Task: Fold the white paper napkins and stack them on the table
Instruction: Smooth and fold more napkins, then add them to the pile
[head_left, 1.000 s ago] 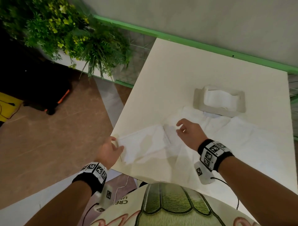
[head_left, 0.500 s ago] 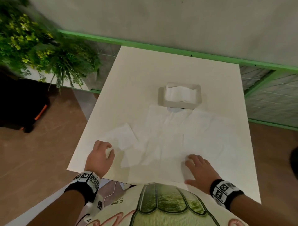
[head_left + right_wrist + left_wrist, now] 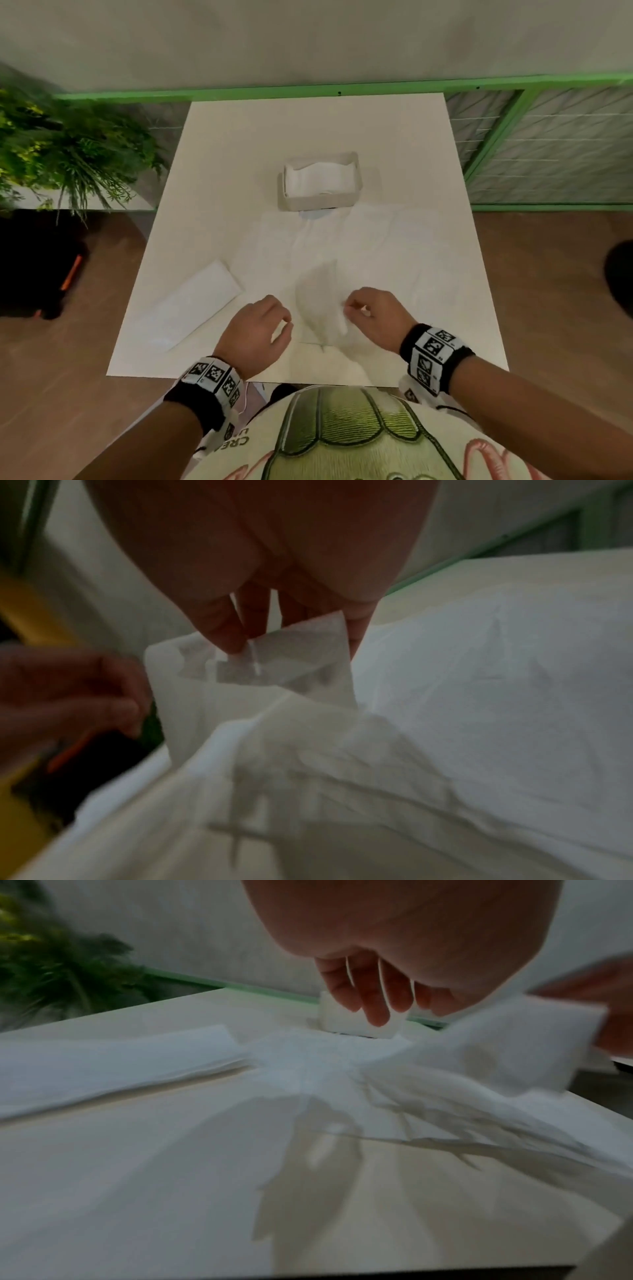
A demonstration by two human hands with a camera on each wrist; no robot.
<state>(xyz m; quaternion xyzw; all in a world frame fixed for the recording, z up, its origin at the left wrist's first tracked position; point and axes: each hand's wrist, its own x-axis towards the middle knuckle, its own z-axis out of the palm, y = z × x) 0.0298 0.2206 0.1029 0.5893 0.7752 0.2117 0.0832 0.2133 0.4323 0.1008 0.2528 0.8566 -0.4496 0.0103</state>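
My right hand pinches the corner of a white napkin and holds it up off the table; the right wrist view shows the pinch on the sheet. Beside that napkin's left edge is my left hand, its fingers hanging loosely curled with nothing in them. Whether it touches the paper is unclear. One folded napkin lies at the near left. Several unfolded napkins are spread across the middle.
A white napkin holder with more napkins stands at the table's centre. A green plant and a black bag are off the left side. A green-framed railing runs behind and to the right.
Both hands lay on the table half a second ago. The right hand has since lifted a napkin by its corner, and the left hand has moved right, away from the folded napkin.
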